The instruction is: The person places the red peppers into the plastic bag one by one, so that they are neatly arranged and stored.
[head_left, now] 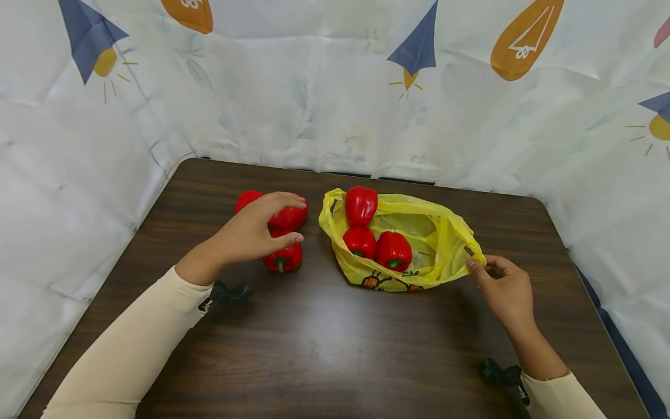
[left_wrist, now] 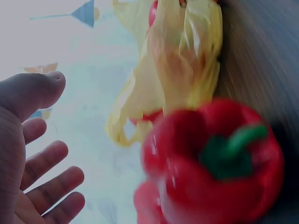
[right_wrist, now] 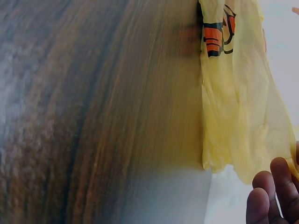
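My left hand (head_left: pixel 256 227) hovers over a group of red bell peppers on the table, fingers spread and holding nothing. The nearest bell pepper (head_left: pixel 282 259) shows its green stem toward me; another bell pepper (head_left: pixel 289 220) lies behind it, and a third bell pepper (head_left: pixel 246 199) is partly hidden by the hand. In the left wrist view the thumb and fingers stand apart from a large bell pepper (left_wrist: pixel 187 186). With thumb and fingertips my right hand (head_left: pixel 508 291) pinches the right edge of a yellow plastic bag (head_left: pixel 455 233). Three bell peppers (head_left: pixel 394 251) sit in the bag's open mouth.
The dark wood table (head_left: pixel 324 349) carries everything. A white patterned cloth (head_left: pixel 293 87) hangs behind it and along both sides. A dark strap (head_left: pixel 230 294) is on the left wrist, and a similar strap (head_left: pixel 499 372) on the right.
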